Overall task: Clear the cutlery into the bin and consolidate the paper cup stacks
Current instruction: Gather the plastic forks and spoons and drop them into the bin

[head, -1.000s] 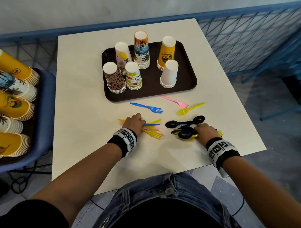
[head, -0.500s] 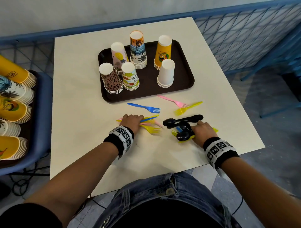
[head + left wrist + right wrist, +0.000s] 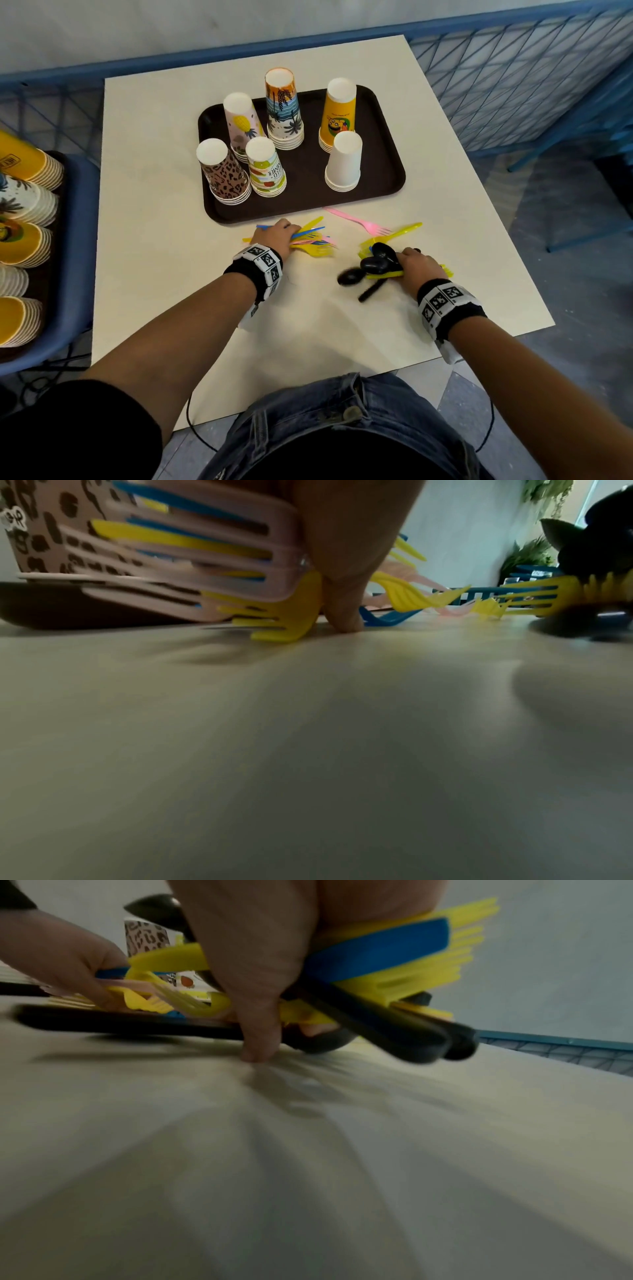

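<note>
My left hand (image 3: 274, 236) grips a bundle of yellow, pink and blue plastic forks (image 3: 310, 240) on the white table (image 3: 154, 240), just in front of the brown tray (image 3: 305, 202). In the left wrist view the thumb (image 3: 342, 593) touches the table beside the fork tines (image 3: 281, 626). My right hand (image 3: 416, 269) grips black spoons (image 3: 376, 262) with yellow and blue cutlery (image 3: 394, 958). One black spoon (image 3: 352, 277) lies blurred on the table left of it. A pink fork (image 3: 359, 221) and a yellow fork (image 3: 400, 231) lie loose. Several upside-down paper cup stacks (image 3: 342, 161) stand on the tray.
A blue bin (image 3: 73, 260) at the left holds a tray with several cup stacks (image 3: 24, 240) lying on their sides. A blue mesh railing (image 3: 513, 78) runs behind and to the right of the table. The table's near edge is at my lap.
My left hand has slid its fork bundle toward the tray, taking in the blue fork. The right hand has gathered the black spoons closer, and one spoon has swung out to the left.
</note>
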The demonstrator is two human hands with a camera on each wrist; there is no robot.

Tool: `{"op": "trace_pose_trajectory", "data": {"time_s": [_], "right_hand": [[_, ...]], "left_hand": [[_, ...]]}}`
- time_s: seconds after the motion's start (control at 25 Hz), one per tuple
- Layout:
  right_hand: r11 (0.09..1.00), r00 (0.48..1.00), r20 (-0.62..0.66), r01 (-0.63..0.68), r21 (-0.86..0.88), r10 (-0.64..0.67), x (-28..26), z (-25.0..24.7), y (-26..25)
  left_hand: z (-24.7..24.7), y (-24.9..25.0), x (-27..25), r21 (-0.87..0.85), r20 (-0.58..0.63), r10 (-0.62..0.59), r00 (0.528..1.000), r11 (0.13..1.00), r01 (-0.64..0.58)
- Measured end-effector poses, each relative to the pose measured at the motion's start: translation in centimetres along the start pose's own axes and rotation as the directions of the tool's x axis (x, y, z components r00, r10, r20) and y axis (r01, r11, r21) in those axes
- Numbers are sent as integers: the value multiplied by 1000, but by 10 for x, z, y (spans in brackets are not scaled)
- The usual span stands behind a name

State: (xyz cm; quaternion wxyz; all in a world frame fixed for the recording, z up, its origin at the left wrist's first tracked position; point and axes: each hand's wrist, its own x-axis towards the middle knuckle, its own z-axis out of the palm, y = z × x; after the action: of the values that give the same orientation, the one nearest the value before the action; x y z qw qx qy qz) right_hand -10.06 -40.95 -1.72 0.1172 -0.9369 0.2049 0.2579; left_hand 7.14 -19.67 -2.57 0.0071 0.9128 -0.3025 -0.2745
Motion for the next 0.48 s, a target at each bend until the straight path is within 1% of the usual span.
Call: {"op": "trace_pose_trajectory", "data": {"time_s": [0.12,0.2,0.28,0.36,0.4,0.48], "right_hand": [[994,1000,-30,5,-105,-8,1,-5,-1],[991,997,-66,19,-130,-28,1,-7,-1],[993,994,-102,38,-110,-49,3,-5,1],[995,992,-116,42,-92,-53,5,-2,4],[991,993,-105,45,-124,-58,5,-1,5],[973,996,-44,65,-223,-76,7,0,7]], "left_hand": [[2,2,0,157,-55,12,998,988,-3],[7,2,-1,199,-88,40,995,980,-22],[11,5,-3,168,-97,63,993,985,-46],[13,9,-4,130,-69,47,997,991,-37],[13,11,-3,115,-38,20,999,993,-16],[12,17,-2,90,24,-20,1000,996,18]]}}
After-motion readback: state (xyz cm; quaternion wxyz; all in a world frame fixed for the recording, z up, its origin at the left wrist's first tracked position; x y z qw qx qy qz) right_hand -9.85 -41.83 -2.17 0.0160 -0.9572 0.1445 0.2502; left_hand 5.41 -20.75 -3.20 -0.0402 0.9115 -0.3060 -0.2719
